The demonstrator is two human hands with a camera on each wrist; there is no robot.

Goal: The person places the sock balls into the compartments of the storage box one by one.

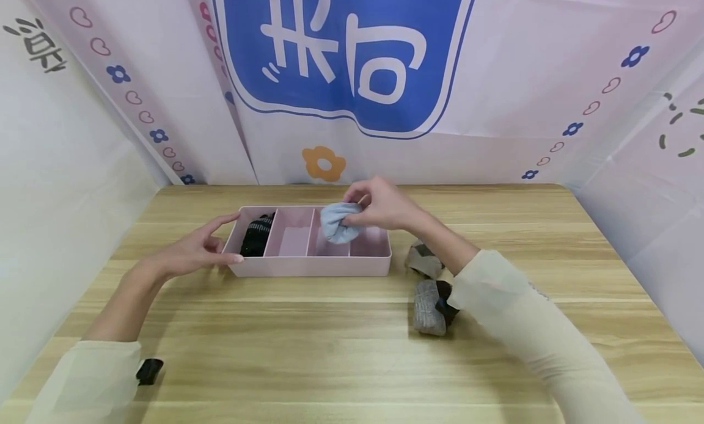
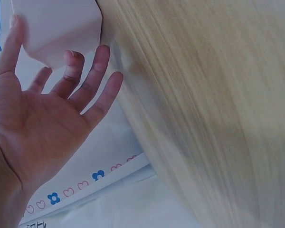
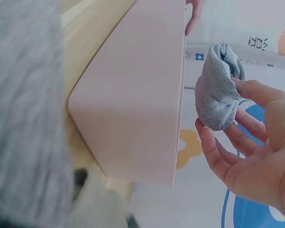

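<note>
A pink divided storage box (image 1: 313, 267) stands on the table, its compartments in a row. Black patterned rolled socks (image 1: 257, 236) lie in its leftmost compartment. My left hand (image 1: 189, 250) holds the box's left end, thumb at the front corner and index finger at the back one; in the left wrist view its other fingers are spread and loosely bent. Above the compartments right of the middle, my right hand (image 1: 385, 205) pinches a light blue rolled pair of socks (image 3: 218, 90) between thumb and fingers. The socks appear to be above the box's rim.
To the right of the box, under the right forearm, lie a grey-and-black rolled pair of socks (image 1: 429, 308) and a beige-grey pair (image 1: 422, 263), partly hidden by the arm. A printed cloth (image 1: 467, 161) hangs behind the wooden table (image 1: 308, 350).
</note>
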